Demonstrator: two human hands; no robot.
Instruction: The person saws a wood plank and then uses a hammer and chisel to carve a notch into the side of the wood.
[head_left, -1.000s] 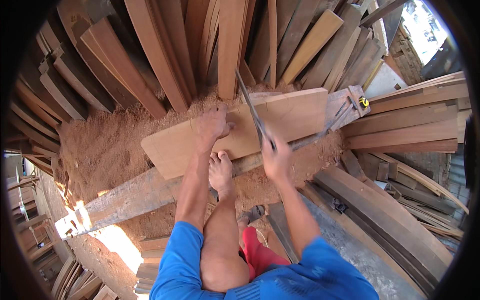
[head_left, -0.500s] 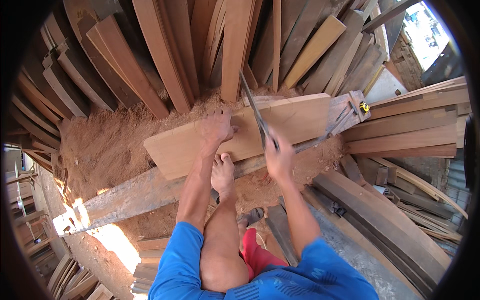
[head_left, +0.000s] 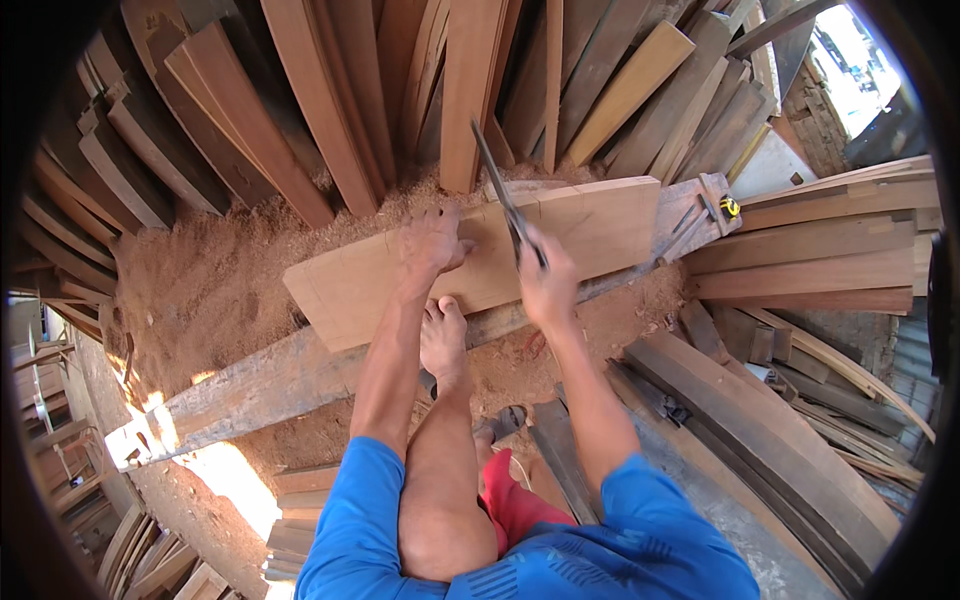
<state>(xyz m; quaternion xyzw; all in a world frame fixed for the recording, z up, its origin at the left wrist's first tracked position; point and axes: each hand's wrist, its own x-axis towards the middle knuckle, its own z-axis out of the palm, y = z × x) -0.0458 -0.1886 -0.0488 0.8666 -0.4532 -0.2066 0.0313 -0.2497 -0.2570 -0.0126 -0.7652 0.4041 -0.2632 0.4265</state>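
A handsaw [head_left: 505, 195] is in my right hand [head_left: 548, 285], whose fingers wrap round its dark handle. Its thin blade points away from me and crosses the pale wooden board [head_left: 590, 225] near the middle. My left hand [head_left: 432, 242] presses on the board left of the saw, fingers spread toward the far edge. Just below that hand, my bare foot [head_left: 443, 335] rests on the board's near side. The board lies across a long, worn wooden plank [head_left: 260, 385]. Where the teeth meet the wood cannot be made out.
Upright timber planks [head_left: 340, 120] lean in a row along the far side. Sawdust [head_left: 215, 290] covers the ground at left. A yellow-black tape measure [head_left: 729, 207] sits at the worn plank's right end, near slender tools [head_left: 685, 232]. Stacked boards [head_left: 810, 250] and thick beams [head_left: 760, 440] lie at right.
My right hand and the saw have moved away from me and slightly left. My left hand stays in the same place on the board.
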